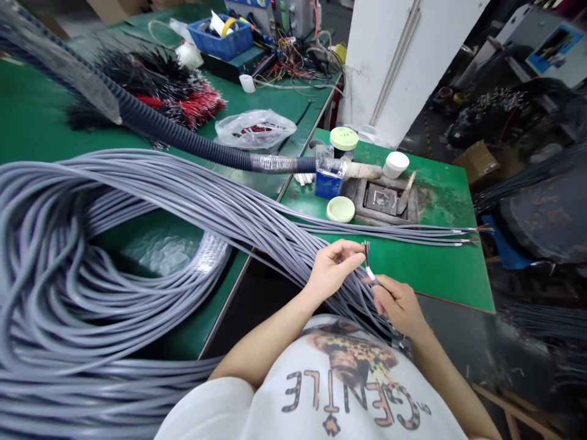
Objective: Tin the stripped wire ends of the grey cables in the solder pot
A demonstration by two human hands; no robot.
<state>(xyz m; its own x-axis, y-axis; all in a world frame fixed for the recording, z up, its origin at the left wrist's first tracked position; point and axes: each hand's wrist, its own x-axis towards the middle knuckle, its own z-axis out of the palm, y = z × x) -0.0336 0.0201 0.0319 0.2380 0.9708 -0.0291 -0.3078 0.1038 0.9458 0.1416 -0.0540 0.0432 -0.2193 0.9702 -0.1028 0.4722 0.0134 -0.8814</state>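
Observation:
Close in front of my body, my right hand [395,300] is wrapped round the end of a grey cable with a white sleeve [371,275]. Thin coloured wires [367,252] fan out above that sleeve. My left hand [337,266] pinches at these wires with thumb and forefinger. Beneath both hands runs a thick bundle of grey cables [257,220], coiled in large loops on the left. Several separate grey cables [403,232] lie across the green board, their stripped ends pointing right.
A solder pot [383,200] sits on the right board beside a white jar [395,164], a light green lid [340,209] and a blue box [328,183]. A dark corrugated hose [183,137] crosses above the left table. Behind are a plastic bag [255,129] and a blue bin [220,38].

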